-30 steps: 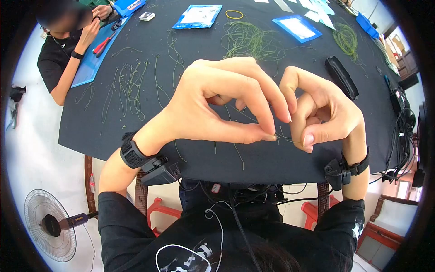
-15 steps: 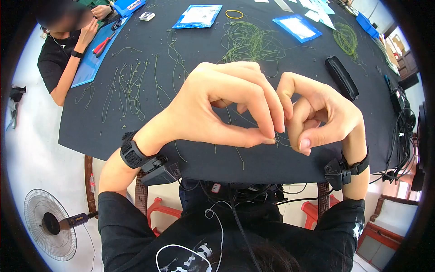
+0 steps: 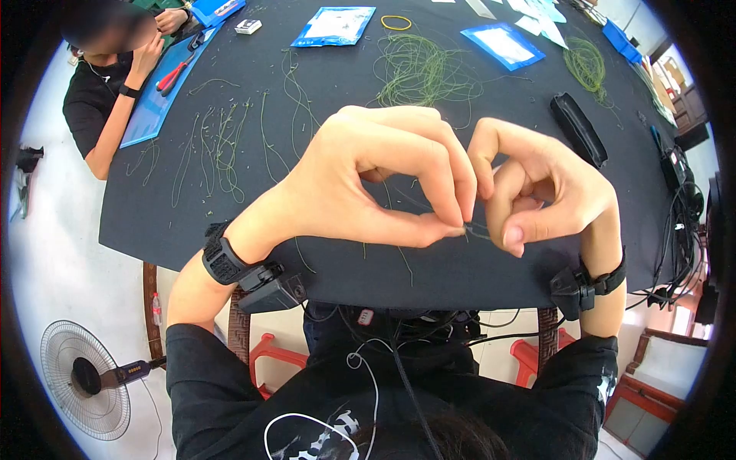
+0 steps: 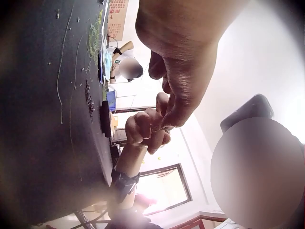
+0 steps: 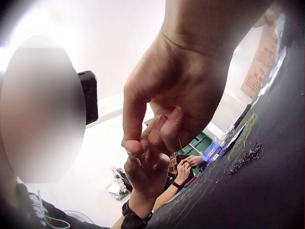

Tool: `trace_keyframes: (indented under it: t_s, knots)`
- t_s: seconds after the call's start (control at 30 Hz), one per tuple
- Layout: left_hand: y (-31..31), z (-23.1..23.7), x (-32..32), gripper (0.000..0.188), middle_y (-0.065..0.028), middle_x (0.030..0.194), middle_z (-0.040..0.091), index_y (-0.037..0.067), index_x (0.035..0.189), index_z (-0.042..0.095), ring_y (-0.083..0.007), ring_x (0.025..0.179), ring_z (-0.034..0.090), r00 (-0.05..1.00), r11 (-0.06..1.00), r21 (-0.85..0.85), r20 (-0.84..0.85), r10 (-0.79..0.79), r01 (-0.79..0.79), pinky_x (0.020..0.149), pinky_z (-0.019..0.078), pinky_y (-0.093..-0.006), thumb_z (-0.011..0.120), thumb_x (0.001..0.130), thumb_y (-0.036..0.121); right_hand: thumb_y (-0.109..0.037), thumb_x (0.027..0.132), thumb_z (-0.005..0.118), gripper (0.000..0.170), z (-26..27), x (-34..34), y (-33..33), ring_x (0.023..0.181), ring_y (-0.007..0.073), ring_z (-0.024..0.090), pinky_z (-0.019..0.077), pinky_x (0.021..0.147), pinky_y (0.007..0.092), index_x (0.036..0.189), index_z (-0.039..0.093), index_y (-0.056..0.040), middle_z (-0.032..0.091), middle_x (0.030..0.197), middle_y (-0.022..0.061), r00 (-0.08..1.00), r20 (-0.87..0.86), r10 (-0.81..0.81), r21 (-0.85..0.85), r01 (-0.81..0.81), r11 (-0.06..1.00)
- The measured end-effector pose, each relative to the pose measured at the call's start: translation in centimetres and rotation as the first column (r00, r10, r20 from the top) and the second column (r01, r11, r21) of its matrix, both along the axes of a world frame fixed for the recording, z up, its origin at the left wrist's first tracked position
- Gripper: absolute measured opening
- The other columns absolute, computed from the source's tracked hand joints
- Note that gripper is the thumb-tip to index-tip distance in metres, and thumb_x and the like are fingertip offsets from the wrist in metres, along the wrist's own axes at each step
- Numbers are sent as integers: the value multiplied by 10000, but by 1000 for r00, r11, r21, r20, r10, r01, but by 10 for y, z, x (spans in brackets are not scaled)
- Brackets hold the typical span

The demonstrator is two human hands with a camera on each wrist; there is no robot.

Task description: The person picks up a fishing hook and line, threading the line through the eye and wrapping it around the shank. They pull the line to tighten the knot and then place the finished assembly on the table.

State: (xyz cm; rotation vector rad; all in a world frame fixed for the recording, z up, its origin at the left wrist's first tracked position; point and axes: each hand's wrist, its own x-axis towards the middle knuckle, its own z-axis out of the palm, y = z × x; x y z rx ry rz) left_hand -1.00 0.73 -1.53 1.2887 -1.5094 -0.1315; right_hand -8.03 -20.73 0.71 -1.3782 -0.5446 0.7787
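Between the two raised hands runs a thin green line (image 3: 477,230). The left hand (image 3: 376,172) pinches it between thumb and index fingertips, where a tiny light bit shows. Curled fingers of the right hand (image 3: 548,188) hold the line on the other side, with the thumb bent over. In the left wrist view the left hand (image 4: 183,71) meets the right hand (image 4: 147,129) at the fingertips. The right wrist view shows the right hand (image 5: 178,90) close to the left one (image 5: 145,174); the line is hard to make out there.
A tangle of green line (image 3: 425,73) lies beyond the hands, with cut strands (image 3: 222,153) at the left. Blue-edged packets (image 3: 334,27), a yellow band (image 3: 396,24) and a black case (image 3: 578,130) are on the dark table (image 3: 345,280). Another person (image 3: 100,92) sits at the far left.
Both hands have shifted slightly and stay close together. The right index finger has moved a little down and left, and the line between the hands lies at a changed angle.
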Motion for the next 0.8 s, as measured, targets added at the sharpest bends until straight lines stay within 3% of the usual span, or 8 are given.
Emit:
trace_keyframes:
  t_s: [0.13, 0.2, 0.3, 0.4, 0.5, 0.57, 0.67, 0.8]
  knots:
    - [1, 1, 3, 176, -56, 786, 650, 61, 696, 649, -121, 696, 573, 998, 998, 18, -21, 67, -66, 533, 350, -206, 749, 600, -47, -16, 819, 599, 222, 2, 4, -4, 627, 85, 545, 430, 574, 212, 1001, 475, 11, 592, 699, 49, 922, 324, -211, -76, 248, 966]
    - [3, 2, 3, 164, -49, 806, 643, 58, 701, 652, -71, 664, 542, 997, 997, 4, -39, 71, -71, 485, 300, -158, 742, 612, -47, -43, 827, 611, 136, -4, 7, -1, 659, 74, 549, 440, 596, 212, 931, 544, 13, 601, 738, 30, 853, 429, -297, -61, 356, 933]
    - [8, 10, 2, 157, -44, 811, 640, 66, 691, 649, -23, 627, 499, 983, 973, 143, -1, 183, -181, 465, 264, -140, 740, 616, -37, -74, 832, 622, 87, -15, 13, 3, 683, 61, 548, 443, 612, 206, 860, 590, 1, 603, 761, 12, 749, 568, -340, -40, 438, 898]
    - [9, 12, 2, 153, -32, 809, 636, 79, 683, 643, 14, 598, 458, 973, 963, 159, -37, 228, -219, 444, 216, -133, 740, 626, -24, -90, 830, 628, 83, -27, 14, 10, 684, 47, 538, 436, 615, 197, 837, 600, -12, 599, 753, 1, 706, 554, -440, -25, 543, 839]
    - [11, 10, 5, 147, -58, 837, 626, 53, 691, 627, -26, 667, 511, 962, 957, 183, -116, 249, -225, 495, 321, -142, 718, 648, -54, -93, 823, 631, 78, -29, 10, 18, 668, 31, 515, 416, 589, 189, 834, 597, -23, 591, 736, -9, 731, 524, -436, -65, 545, 836]
    - [10, 2, 12, 134, -98, 867, 611, 16, 711, 613, -93, 764, 557, 948, 971, 108, -215, 233, -214, 618, 432, -188, 686, 675, -91, -90, 808, 640, 76, -35, 9, 23, 601, 24, 459, 369, 530, 190, 806, 595, -29, 569, 703, -20, 720, 551, -422, -50, 533, 845]
    - [13, 6, 14, 125, -129, 888, 598, -11, 719, 599, -152, 841, 571, 931, 950, 155, -208, 300, -271, 730, 469, -247, 663, 691, -115, -92, 792, 652, 80, -34, 8, 25, 566, 25, 413, 328, 499, 196, 778, 600, -32, 549, 678, -23, 664, 635, -395, -30, 531, 847]
    - [11, 8, 13, 116, -99, 890, 602, -3, 723, 604, -98, 785, 563, 908, 961, 101, -312, 278, -259, 693, 466, -212, 664, 701, -100, -88, 777, 663, 83, -33, 5, 22, 552, 22, 389, 299, 484, 198, 753, 604, -35, 537, 660, -30, 600, 687, -409, -11, 572, 820]
